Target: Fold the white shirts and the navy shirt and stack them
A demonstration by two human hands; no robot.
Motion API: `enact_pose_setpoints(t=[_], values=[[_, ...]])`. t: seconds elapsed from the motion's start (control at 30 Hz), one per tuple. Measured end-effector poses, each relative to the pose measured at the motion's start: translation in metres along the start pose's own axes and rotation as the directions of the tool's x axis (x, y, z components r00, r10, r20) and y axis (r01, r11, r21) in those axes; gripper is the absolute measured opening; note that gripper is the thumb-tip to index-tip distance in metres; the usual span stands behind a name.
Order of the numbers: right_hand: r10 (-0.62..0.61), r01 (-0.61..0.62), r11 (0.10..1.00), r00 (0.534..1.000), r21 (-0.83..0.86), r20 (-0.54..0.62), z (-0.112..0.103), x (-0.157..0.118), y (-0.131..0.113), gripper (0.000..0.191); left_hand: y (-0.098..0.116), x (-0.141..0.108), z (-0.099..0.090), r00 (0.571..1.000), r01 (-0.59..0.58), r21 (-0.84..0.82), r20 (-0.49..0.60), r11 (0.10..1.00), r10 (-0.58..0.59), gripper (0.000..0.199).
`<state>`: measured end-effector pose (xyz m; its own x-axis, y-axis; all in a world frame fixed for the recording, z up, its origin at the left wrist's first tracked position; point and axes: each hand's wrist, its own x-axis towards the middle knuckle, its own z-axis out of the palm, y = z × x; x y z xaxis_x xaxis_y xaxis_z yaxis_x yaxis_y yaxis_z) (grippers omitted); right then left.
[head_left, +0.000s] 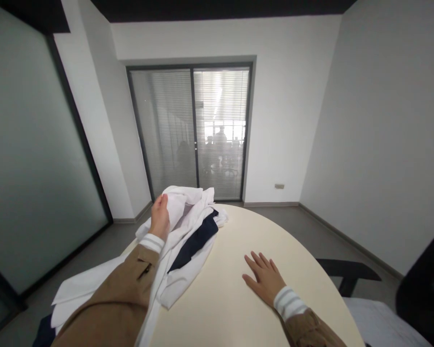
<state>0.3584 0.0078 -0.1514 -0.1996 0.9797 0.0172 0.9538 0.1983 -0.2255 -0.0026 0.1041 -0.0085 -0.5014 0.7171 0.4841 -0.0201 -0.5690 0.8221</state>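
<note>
A crumpled white garment, perhaps a shirt, lies on the left part of the round cream table. My left hand has its fingers closed on the white fabric near the far end, lifting a fold of it. Across the cloth runs a dark navy piece; whether it belongs to the same garment I cannot tell. More white fabric hangs past the table's left edge, partly behind my left sleeve. To the right, my right hand rests palm down over the tabletop, fingers spread and holding nothing.
At the right stands a black office chair with an armrest close to the table edge. A glass door with blinds is in the far wall. A frosted glass panel fills the left side.
</note>
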Motion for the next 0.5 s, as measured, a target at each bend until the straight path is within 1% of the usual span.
enact_pose_setpoints(t=[0.03, 0.07, 0.1, 0.13, 0.2, 0.23, 0.27, 0.33, 0.4, 0.47, 0.5], values=[[-0.001, 0.001, 1.000, 1.000, 0.006, -0.004, 0.001, 0.000, 0.001, 0.070, 0.016, -0.004, 0.010, 1.000, 0.026, -0.155, 0.022, 0.988, -0.023, 0.051], [-0.003, 0.003, 1.000, 1.000, 0.011, -0.008, 0.001, 0.000, 0.001, 0.070, 0.032, -0.010, 0.019, 0.998, 0.053, -0.262, 0.057, 0.964, -0.040, 0.047], [-0.004, 0.004, 1.000, 1.000, 0.014, -0.011, 0.002, 0.000, 0.002, 0.069, 0.048, -0.018, 0.028, 0.995, 0.080, -0.331, 0.086, 0.940, -0.055, 0.044], [-0.007, 0.007, 1.000, 1.000, 0.016, -0.013, 0.002, 0.000, 0.003, 0.069, 0.064, -0.027, 0.035, 0.991, 0.112, -0.378, 0.115, 0.919, -0.073, 0.041], [-0.009, 0.009, 1.000, 1.000, 0.017, -0.015, 0.003, 0.000, 0.004, 0.069, 0.088, -0.047, 0.045, 0.970, 0.198, -0.418, 0.212, 0.886, -0.117, 0.037], [-0.009, 0.010, 1.000, 1.000, 0.019, -0.017, 0.003, 0.001, 0.004, 0.069, 0.096, -0.058, 0.047, 0.951, 0.256, -0.413, 0.268, 0.874, -0.152, 0.037], [-0.009, 0.010, 1.000, 1.000, 0.026, -0.023, 0.003, 0.001, 0.004, 0.069, 0.101, -0.068, 0.048, 0.922, 0.322, -0.393, 0.339, 0.861, -0.190, 0.038], [-0.008, 0.011, 0.998, 0.998, 0.057, -0.058, 0.004, 0.001, 0.004, 0.068, 0.103, -0.087, 0.046, 0.861, 0.421, -0.336, 0.439, 0.843, -0.255, 0.040], [-0.009, 0.025, 0.993, 0.991, 0.118, -0.131, 0.007, 0.002, 0.004, 0.075, 0.095, -0.102, 0.042, 0.824, 0.468, -0.273, 0.479, 0.840, -0.303, 0.041], [-0.034, 0.077, 0.977, 0.977, 0.201, -0.212, 0.010, 0.003, 0.004, 0.086, 0.081, -0.113, 0.037, 0.815, 0.479, -0.206, 0.466, 0.853, -0.345, 0.039], [-0.062, 0.122, 0.963, 0.968, 0.242, -0.242, 0.012, 0.004, 0.004, 0.088, 0.073, -0.116, 0.035, 0.821, 0.476, -0.175, 0.440, 0.862, -0.364, 0.038]])
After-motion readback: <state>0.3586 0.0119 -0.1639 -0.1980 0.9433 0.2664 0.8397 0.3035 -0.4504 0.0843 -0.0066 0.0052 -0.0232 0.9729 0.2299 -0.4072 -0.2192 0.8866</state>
